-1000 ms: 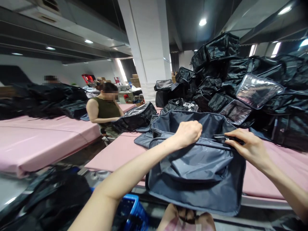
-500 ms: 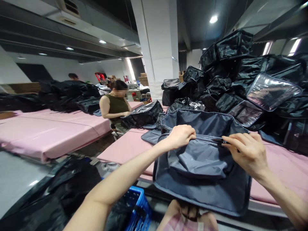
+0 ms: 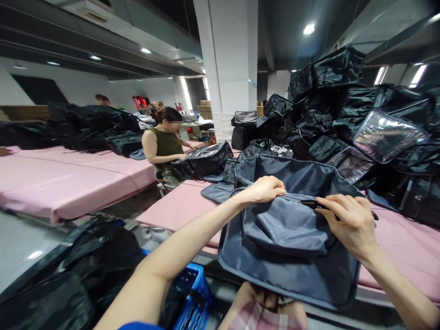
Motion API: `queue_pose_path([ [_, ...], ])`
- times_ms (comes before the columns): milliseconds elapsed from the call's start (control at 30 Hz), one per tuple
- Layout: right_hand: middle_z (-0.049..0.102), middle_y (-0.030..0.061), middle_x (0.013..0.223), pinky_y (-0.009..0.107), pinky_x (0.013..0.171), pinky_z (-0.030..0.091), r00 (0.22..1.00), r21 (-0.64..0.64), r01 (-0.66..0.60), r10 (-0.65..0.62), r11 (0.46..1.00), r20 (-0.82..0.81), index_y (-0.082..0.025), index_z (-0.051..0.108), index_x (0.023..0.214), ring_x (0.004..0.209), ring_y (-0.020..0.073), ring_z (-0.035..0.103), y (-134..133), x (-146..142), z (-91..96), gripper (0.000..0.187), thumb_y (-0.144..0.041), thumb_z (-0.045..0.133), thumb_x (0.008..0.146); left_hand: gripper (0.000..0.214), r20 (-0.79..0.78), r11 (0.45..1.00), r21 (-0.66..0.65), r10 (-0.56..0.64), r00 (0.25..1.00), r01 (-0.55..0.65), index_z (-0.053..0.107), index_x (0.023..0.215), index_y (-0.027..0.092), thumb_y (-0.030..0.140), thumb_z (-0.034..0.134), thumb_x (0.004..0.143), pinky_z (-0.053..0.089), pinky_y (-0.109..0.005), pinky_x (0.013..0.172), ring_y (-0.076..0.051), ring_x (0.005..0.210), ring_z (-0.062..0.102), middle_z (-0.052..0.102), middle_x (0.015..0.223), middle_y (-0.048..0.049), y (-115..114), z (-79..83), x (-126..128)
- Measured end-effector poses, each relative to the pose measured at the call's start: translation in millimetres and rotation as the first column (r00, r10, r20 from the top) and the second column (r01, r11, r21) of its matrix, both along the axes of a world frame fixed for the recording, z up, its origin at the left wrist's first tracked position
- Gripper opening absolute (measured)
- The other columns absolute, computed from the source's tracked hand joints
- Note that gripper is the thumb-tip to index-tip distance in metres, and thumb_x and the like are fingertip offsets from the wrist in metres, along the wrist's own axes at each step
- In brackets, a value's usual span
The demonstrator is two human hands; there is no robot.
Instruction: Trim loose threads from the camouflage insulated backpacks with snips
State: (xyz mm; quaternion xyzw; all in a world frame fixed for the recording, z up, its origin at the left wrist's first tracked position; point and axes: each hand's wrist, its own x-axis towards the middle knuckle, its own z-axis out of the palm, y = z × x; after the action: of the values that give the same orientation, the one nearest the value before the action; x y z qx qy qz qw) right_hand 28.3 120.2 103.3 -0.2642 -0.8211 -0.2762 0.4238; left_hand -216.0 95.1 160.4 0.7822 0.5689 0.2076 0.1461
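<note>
A large grey-blue fabric bag [image 3: 292, 256] lies open on the pink table [image 3: 178, 206], its front hanging over the near edge. My left hand [image 3: 266, 189] is closed on the bag's front rim. My right hand [image 3: 347, 220] pinches a small black tool [image 3: 311, 204] against the same rim, to the right; I cannot tell what kind of tool it is.
A tall heap of black bags [image 3: 343, 114] with clear panels fills the table's back right. A person in a green top [image 3: 165, 146] handles a black bag [image 3: 202, 160] at the left. A blue crate [image 3: 192, 298] and black bags [image 3: 68, 275] sit below. Another pink table [image 3: 68, 174] lies left.
My right hand has slid leftwards along the bag's rim with the black tool, closer to my left hand. The camera has shifted, so the scene sits further right.
</note>
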Motion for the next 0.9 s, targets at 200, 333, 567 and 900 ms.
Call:
queue_pose_path([
  [200,0.067,0.0018,0.083,0.032,0.070,0.032,1.000,0.057,0.026,-0.025,0.998,-0.011,-0.021,0.064,0.092,0.070,0.0144,0.058,-2.1,0.3,5.5,0.011,-0.022,0.062,0.081,0.023,0.020,1.000,0.002,0.001,1.000,-0.002,0.068,0.076,0.014,0.023,0.047,0.078,0.038,-0.020,0.063,-0.012,0.067,0.053,0.062,0.070,0.0000,0.1,0.1,0.1],
  [333,0.068,0.0002,0.085,0.033,0.071,0.031,0.996,0.133,0.012,-0.023,0.991,0.082,-0.023,0.064,0.096,0.069,0.0137,0.056,0.6,-8.7,17.6,0.015,-0.021,0.061,0.081,0.024,0.015,1.000,0.000,0.004,1.000,-0.004,0.068,0.077,0.014,0.024,0.047,0.078,0.037,-0.020,0.063,-0.012,0.067,0.052,0.063,0.071,-0.0003,0.3,-0.5,0.2],
  [567,0.069,-0.0004,0.093,0.033,0.072,0.029,0.969,0.165,-0.101,0.059,0.981,0.240,-0.028,0.064,0.100,0.072,0.0124,0.055,7.6,-3.3,31.4,0.025,-0.012,0.051,0.085,0.025,0.025,1.000,0.028,-0.012,1.000,0.011,0.069,0.078,0.016,0.026,0.046,0.078,0.038,-0.021,0.064,-0.013,0.067,0.053,0.064,0.072,-0.0001,4.0,-6.5,-3.0],
  [900,0.067,-0.0006,0.083,0.031,0.072,0.032,0.923,-0.118,-0.280,0.301,0.953,0.241,-0.024,0.064,0.089,0.070,0.0116,0.055,35.4,-5.3,41.8,0.012,-0.029,0.054,0.087,0.023,0.009,0.998,0.048,-0.029,1.000,0.028,0.068,0.075,0.016,0.023,0.046,0.078,0.035,-0.021,0.060,-0.012,0.066,0.052,0.064,0.070,0.0005,-1.7,-4.0,-1.9],
])
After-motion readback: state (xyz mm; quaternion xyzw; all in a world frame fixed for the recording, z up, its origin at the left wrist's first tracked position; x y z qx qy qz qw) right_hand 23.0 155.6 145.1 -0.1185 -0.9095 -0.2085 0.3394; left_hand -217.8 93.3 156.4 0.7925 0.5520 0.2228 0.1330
